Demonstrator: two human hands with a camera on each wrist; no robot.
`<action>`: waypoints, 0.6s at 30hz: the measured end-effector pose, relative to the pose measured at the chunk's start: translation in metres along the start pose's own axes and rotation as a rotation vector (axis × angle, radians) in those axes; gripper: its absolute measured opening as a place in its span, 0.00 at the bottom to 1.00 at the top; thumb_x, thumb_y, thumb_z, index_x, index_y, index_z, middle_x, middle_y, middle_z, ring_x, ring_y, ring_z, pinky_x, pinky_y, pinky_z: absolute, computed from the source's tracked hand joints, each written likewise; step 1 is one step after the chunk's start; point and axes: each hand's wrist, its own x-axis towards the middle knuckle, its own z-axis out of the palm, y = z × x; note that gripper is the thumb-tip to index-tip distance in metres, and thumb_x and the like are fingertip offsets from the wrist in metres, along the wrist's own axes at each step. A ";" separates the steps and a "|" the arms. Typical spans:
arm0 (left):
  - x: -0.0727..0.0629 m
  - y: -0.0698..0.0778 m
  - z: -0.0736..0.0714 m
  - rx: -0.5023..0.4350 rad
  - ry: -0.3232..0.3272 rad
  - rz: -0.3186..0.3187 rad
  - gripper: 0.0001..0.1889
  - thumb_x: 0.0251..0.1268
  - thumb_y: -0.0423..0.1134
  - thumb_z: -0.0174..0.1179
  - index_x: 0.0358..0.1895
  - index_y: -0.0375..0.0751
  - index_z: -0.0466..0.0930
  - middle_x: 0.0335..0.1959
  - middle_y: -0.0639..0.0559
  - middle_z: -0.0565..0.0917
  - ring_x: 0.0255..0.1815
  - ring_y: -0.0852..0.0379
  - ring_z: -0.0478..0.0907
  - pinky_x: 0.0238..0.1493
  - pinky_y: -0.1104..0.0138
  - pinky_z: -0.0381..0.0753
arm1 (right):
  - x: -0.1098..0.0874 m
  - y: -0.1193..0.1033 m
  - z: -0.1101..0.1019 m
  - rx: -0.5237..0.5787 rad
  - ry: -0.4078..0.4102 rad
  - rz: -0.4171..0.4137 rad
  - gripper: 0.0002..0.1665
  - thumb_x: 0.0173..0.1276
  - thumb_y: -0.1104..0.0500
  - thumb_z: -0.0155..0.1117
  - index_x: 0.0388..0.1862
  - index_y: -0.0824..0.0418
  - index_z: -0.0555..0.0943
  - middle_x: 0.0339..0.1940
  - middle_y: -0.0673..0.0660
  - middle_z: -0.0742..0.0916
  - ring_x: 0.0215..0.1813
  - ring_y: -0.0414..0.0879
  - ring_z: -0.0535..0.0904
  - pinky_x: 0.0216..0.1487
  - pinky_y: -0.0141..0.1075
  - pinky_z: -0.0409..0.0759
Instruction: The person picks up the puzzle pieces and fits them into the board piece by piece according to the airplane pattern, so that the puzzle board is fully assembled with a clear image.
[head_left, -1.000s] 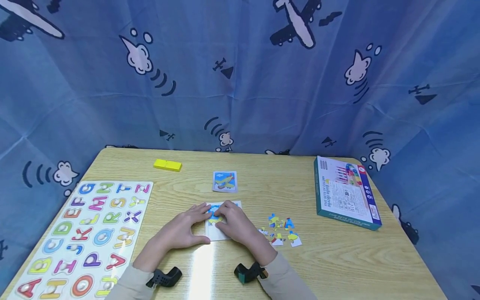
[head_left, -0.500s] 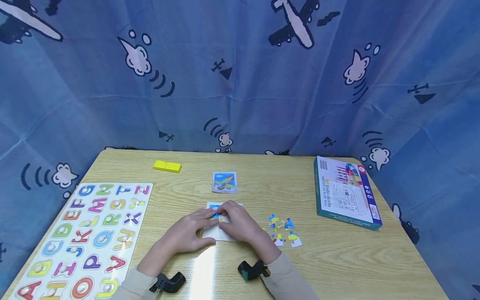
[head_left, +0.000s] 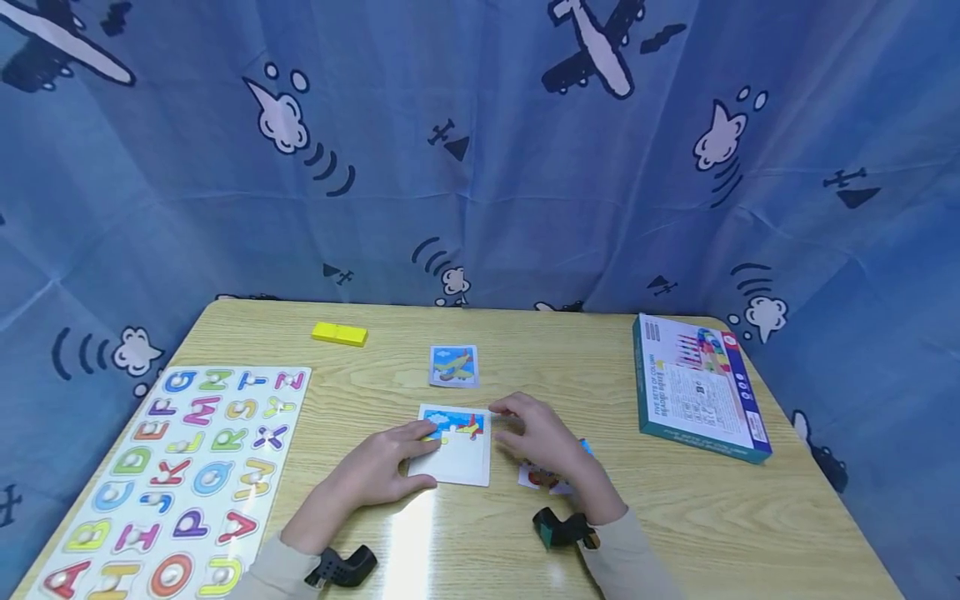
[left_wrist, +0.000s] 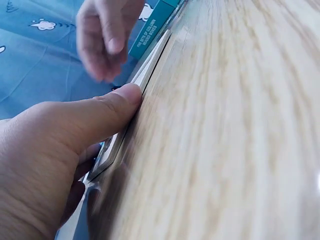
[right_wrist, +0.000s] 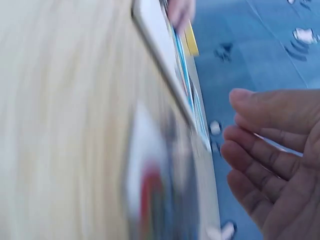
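A small square puzzle board (head_left: 461,463) lies mid-table. Fitted pieces along its top show blue sky, a cloud and a red and yellow part; its lower portion is bare white. My left hand (head_left: 375,468) rests at its left side, fingers over the surface and thumb at the near left corner; the thumb (left_wrist: 112,112) touches the board's edge in the left wrist view. Just past the right edge is my right hand (head_left: 546,439), fingers loosely bent, with nothing between them in the right wrist view. Loose puzzle pieces (head_left: 534,477) lie partly hidden beneath it.
Behind the board lies a picture card (head_left: 453,367) of a yellow airplane. An alphabet board (head_left: 180,461) with knobbed letters covers the left side. A yellow block (head_left: 340,334) is at the back left, and a flat box (head_left: 701,390) at the right.
My right hand has left the puzzle board and moved right, over the loose pieces, uncovering the fitted red and yellow piece. The left hand stays at the board's left side.
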 end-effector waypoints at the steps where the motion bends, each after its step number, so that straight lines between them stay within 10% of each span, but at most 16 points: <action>1: 0.000 0.000 0.000 -0.001 -0.001 -0.006 0.30 0.56 0.60 0.62 0.57 0.45 0.80 0.64 0.50 0.75 0.65 0.51 0.71 0.64 0.59 0.74 | -0.004 0.005 -0.006 0.002 0.004 0.015 0.20 0.62 0.62 0.66 0.55 0.60 0.79 0.50 0.53 0.82 0.54 0.48 0.77 0.55 0.46 0.79; 18: -0.002 -0.001 0.001 -0.058 0.015 -0.011 0.24 0.61 0.53 0.61 0.57 0.45 0.80 0.64 0.50 0.75 0.64 0.53 0.72 0.61 0.58 0.77 | -0.048 0.058 -0.042 -0.083 -0.020 0.049 0.20 0.61 0.60 0.68 0.52 0.59 0.80 0.50 0.52 0.82 0.52 0.48 0.78 0.54 0.45 0.78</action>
